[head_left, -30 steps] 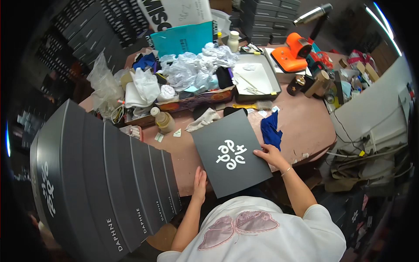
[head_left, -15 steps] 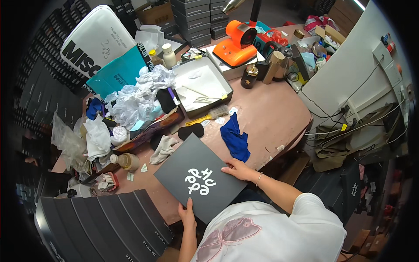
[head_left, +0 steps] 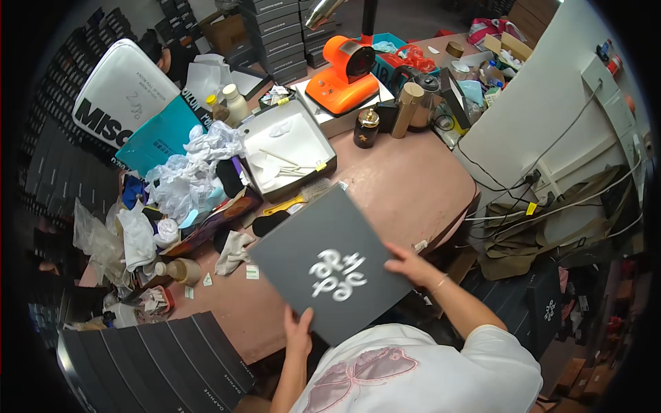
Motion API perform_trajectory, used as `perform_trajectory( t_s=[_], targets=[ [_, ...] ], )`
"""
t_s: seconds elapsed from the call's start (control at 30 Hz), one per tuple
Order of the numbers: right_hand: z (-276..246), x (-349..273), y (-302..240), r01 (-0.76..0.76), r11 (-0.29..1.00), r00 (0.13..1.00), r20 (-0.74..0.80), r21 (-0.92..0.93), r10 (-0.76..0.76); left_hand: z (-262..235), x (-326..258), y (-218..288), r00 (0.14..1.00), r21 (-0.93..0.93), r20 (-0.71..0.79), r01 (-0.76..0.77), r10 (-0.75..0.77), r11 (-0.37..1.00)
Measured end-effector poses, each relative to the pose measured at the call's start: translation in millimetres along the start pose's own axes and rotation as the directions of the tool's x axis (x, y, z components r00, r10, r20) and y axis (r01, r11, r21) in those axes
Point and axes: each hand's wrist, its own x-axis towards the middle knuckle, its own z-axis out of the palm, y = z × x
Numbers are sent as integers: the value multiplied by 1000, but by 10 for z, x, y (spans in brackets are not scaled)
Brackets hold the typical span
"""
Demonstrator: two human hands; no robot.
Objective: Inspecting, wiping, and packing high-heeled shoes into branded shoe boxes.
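1. My right hand (head_left: 411, 266) is holding the far right edge of a dark grey cardboard box (head_left: 334, 267) — thumb lying on top, other fingers mostly curling out of sight.
2. My left hand (head_left: 299, 335) is gripping the opposite, near left edge, thumb pressing at the rim; its fingertips are partly hiding beneath.
3. Between my hands, the box is sitting at an angle above the near edge of a pink tabletop (head_left: 406, 182), showing white lettering; whether it is touching the table, I cannot tell.
4. Just beyond it, a cream rag (head_left: 234, 252) and a yellow-handled brush (head_left: 284, 205) are lying.
5. Farther back, a shallow open box (head_left: 301, 136) is holding thin sticks — an orange device (head_left: 337, 89) is standing behind it.
6. At lower left, more dark grey boxes (head_left: 162, 365) are lining up.
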Motion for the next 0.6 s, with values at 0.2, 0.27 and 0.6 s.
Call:
perform_trajectory(
  t_s=[0.2, 0.27, 0.6],
  targets=[
    [-2279, -94, -222, -41, 974, 887, -456, -223, -67, 1594, 612, -538, 688, 598, 688, -356, -232, 718],
    [-2811, 64, 128, -347, 680, 850, -524, -646, -64, 1817, 445, -571, 467, 488, 856, -591, -221, 642],
    [-550, 1237, -308, 326, 541, 921, 132, -775, -367, 316, 374, -681, 978, 815, 161, -54, -135, 577]
  ],
)
